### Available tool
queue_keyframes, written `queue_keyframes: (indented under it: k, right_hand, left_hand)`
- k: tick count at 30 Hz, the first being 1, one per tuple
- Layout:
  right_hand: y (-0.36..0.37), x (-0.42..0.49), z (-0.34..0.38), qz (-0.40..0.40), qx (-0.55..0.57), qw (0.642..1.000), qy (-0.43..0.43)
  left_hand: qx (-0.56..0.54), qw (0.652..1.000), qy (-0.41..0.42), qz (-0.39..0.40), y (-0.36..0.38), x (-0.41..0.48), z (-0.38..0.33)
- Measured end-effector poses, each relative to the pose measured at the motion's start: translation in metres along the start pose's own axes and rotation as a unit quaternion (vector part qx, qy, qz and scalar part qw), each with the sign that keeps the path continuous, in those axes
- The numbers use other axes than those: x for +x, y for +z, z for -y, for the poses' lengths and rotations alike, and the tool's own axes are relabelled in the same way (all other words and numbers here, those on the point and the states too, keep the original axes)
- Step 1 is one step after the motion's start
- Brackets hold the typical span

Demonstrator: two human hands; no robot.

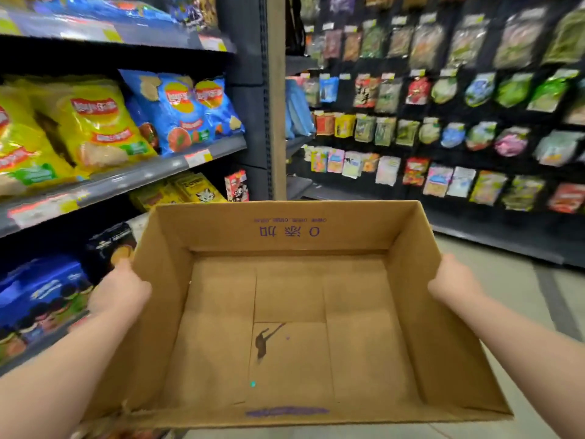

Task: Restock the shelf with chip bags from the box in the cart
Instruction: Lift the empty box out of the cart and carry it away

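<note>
A big brown cardboard box is held up in the air, right in the middle of the view. Its top is open, and nothing lies inside it. The floor of the box has a dark stain and a small green dot. Purple print sits upside down on the far inside wall.

The left hand presses on the outside of the left wall. The right hand presses on the outside of the right wall. Both hands hold the box between them. The fingers are hidden behind the cardboard, so I cannot tell how they are bent. Both arms are bare and reach forward.

To the left stands a shelf with chip bags. Yellow chip bags stand next to blue chip bags on the middle level. Price tags run along the front edge of the shelf. Below are dark and blue packs and some yellow packs.

To the right, across the grey floor, is a dark wall rack full of small hanging snack bags in many colours. The picture is a bit blurry there.
</note>
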State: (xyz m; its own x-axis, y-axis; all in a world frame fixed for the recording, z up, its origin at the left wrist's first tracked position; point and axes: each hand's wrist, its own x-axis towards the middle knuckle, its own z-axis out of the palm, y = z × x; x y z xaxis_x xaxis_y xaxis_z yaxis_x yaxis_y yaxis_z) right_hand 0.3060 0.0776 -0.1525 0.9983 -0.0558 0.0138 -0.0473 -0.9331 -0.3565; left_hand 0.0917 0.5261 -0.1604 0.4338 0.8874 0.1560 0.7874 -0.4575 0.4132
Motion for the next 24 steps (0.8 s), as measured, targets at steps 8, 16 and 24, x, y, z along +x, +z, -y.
queue_keyframes:
  k: [8,16,24]
  right_hand:
    - [-0.013,0.070,-0.080,-0.020,-0.017,0.994,0.102]
    - [-0.028,0.176,-0.149,-0.024,-0.040,0.990,0.133]
    - [-0.065,0.282,-0.204,-0.028,-0.035,0.989,0.137]
  left_hand:
    - [-0.018,0.992,0.114,0.055,0.083,0.031,-0.149]
    - [-0.011,0.991,0.120,0.058,0.154,0.015,-0.283]
    - [-0.016,0.991,0.108,0.081,0.208,-0.006,-0.392]
